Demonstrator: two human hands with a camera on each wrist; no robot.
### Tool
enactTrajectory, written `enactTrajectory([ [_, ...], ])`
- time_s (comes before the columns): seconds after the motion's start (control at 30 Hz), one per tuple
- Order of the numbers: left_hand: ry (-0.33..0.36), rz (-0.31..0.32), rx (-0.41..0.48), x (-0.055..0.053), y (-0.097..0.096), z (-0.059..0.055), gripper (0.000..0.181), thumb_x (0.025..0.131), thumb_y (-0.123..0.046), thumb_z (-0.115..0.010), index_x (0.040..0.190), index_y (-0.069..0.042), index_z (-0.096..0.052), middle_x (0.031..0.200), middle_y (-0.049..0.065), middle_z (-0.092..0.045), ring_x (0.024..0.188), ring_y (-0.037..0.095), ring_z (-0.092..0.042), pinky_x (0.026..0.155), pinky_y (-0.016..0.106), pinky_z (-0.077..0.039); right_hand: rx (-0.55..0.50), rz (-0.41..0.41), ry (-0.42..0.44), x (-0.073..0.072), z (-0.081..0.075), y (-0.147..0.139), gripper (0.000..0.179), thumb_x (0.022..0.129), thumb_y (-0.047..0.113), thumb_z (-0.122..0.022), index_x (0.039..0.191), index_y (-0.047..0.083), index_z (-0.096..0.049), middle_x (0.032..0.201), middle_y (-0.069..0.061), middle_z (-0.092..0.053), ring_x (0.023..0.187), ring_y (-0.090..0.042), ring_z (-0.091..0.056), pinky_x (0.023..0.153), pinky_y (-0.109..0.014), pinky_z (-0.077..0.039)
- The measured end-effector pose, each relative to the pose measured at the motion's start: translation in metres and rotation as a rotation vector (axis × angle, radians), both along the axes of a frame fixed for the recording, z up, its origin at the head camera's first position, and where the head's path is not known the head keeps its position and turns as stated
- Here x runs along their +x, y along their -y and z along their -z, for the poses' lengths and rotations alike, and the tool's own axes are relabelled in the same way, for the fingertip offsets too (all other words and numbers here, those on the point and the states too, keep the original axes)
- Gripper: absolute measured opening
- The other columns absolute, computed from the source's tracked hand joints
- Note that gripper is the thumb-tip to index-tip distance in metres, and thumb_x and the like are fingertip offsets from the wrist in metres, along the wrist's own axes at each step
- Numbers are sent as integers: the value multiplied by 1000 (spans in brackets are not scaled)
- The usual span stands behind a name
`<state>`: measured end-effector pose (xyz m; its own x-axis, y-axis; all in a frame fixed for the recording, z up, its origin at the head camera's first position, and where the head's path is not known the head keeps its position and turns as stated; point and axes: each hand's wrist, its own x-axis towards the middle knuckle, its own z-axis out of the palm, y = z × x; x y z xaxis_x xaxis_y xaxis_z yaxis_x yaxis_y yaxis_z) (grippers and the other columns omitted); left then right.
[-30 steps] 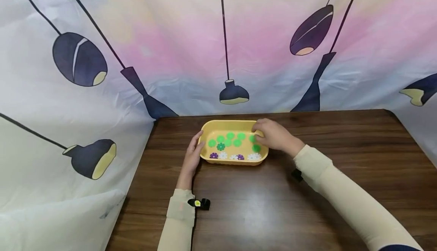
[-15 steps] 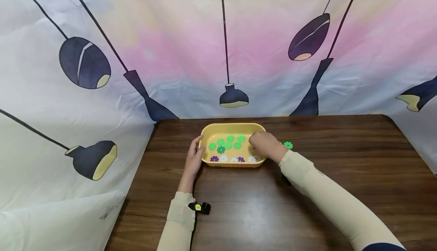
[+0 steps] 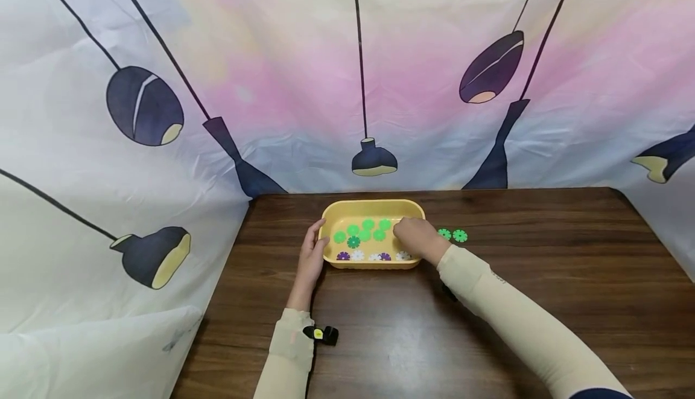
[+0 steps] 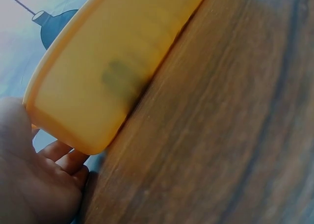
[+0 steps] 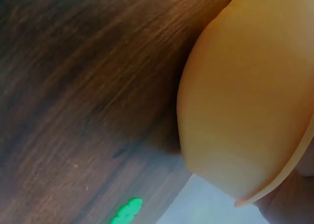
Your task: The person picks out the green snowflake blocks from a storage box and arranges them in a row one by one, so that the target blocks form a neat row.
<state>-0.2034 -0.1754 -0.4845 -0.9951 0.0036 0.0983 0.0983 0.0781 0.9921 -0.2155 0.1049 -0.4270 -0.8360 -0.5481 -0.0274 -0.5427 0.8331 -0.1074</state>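
My left hand (image 3: pixel 311 257) grips the left end of a shallow yellow plastic basin (image 3: pixel 374 204), thumb over the rim and fingers along the outside wall. In the left wrist view the fingers (image 4: pixel 64 155) lie against that end wall. Inside the basin lie several light green notched plastic discs (image 3: pixel 365 235), a dark green disc (image 3: pixel 353 242), purple discs (image 3: pixel 343 256) and white discs (image 3: pixel 357 255). Reaching over the right rim, my right hand (image 3: pixel 418 237) is down in the basin's right part. Its fingertips are hidden, so I cannot tell whether it holds a disc.
Two light green discs (image 3: pixel 460 236) lie on the dark wooden table (image 3: pixel 521 254), just right of the basin. Behind the table's far edge hangs a pastel cloth (image 3: pixel 434 85) printed with lamps. A black strap camera (image 3: pixel 321 334) sits on the left wrist.
My right hand has moved from the right rim leftward and down into the basin. Two light green discs now show on the table beside it. My left hand keeps its grip on the basin.
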Motion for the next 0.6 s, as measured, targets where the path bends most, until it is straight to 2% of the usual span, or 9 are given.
enactTrajectory([
  [0.2,7,19,-9,16,-3,-23,48,108,-1,-46,156,3,-43,169,23,-29,157,39,-25,122,56,-29,-107,-15,100,-1,0,0,27,96,-3,-70,73,9,-64,72,-1,-58,64,-14,-40,62,-32,-40],
  [0.3,-1,20,-12,20,-4,-28,48,108,-2,-46,156,4,-43,169,24,-29,157,40,-25,122,57,-29,-130,-26,142,-3,-1,0,24,95,1,-75,74,8,-65,68,1,-54,62,-14,-37,62,-31,-36],
  [0.4,-4,25,-12,20,-4,-28,48,108,-2,-46,156,4,-43,169,24,-30,156,41,-27,121,55,-31,-130,-31,167,-5,-1,-1,19,95,1,-76,78,6,-70,69,-2,-58,63,-14,-39,63,-32,-37],
  [0.5,0,33,-3,20,-4,-28,48,109,-2,-46,157,3,-42,168,23,-30,154,40,-31,119,51,-35,-137,-37,182,-6,-1,-1,9,92,-4,-75,89,5,-76,82,-5,-70,69,-14,-50,66,-32,-44],
  [0.6,3,36,-2,20,-4,-28,48,109,-3,-46,157,2,-42,169,23,-30,153,39,-33,117,47,-37,-149,-45,199,-9,0,-1,17,87,-8,-74,99,5,-77,96,-7,-74,77,-17,-58,70,-34,-49],
])
